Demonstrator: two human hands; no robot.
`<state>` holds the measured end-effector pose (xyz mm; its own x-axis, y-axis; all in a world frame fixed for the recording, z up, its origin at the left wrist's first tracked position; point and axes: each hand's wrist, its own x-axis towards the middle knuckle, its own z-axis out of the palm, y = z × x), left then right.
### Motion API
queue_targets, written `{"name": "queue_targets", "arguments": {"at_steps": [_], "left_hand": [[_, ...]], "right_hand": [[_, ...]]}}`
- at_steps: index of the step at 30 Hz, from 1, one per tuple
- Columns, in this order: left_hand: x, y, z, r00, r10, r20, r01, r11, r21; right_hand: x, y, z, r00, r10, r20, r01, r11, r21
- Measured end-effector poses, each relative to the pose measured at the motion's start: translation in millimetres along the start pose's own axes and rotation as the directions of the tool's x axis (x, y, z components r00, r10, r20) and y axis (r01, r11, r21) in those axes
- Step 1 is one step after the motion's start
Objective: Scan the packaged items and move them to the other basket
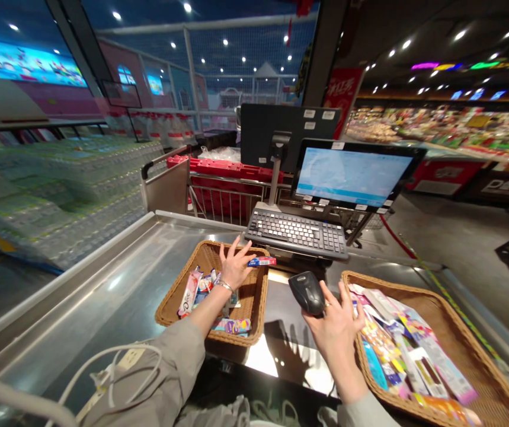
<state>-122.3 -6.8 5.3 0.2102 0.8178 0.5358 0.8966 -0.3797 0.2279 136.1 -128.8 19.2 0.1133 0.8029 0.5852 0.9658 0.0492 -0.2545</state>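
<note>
My left hand [235, 267] reaches over the left wicker basket [160, 309], its thumb side gripping a small blue-and-red packet [262, 261] near the basket's right rim. Inside that basket lie a pale Dove wrapper [189, 292] and a colourful roll-shaped pack [233, 325], among other wrapped sweets. A black barcode scanner [307, 292] is in my right hand [335, 323], above the metal counter between the two baskets; some of its fingers stick out, and the scanner's handle is hidden. Close by on the right, another wicker basket [471, 323] holds several packaged snacks, including a blue pack [373, 363].
A keyboard [298, 231] and a lit monitor [349, 178] stand behind the baskets. The metal counter [116, 284] has a raised left edge. A white cable [116, 350] loops near my left sleeve. Beyond is a cart with red crates [231, 169]; stacked bottles [58, 184] stand left.
</note>
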Motion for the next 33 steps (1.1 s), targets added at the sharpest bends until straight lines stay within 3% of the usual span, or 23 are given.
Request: {"name": "queue_targets", "arguments": {"at_steps": [22, 33], "left_hand": [[6.4, 30.5, 16.3, 0.995, 0.101, -0.016, -0.102, 0.992, -0.079], [8.2, 35.8, 22.2, 0.993, 0.118, -0.021, -0.119, 0.989, -0.086]], "right_hand": [[0.7, -3.1, -4.5, 0.995, -0.093, -0.044, 0.093, 0.996, -0.015], [0.0, 1.6, -6.8, 0.997, -0.072, -0.005, 0.072, 0.997, -0.003]]}}
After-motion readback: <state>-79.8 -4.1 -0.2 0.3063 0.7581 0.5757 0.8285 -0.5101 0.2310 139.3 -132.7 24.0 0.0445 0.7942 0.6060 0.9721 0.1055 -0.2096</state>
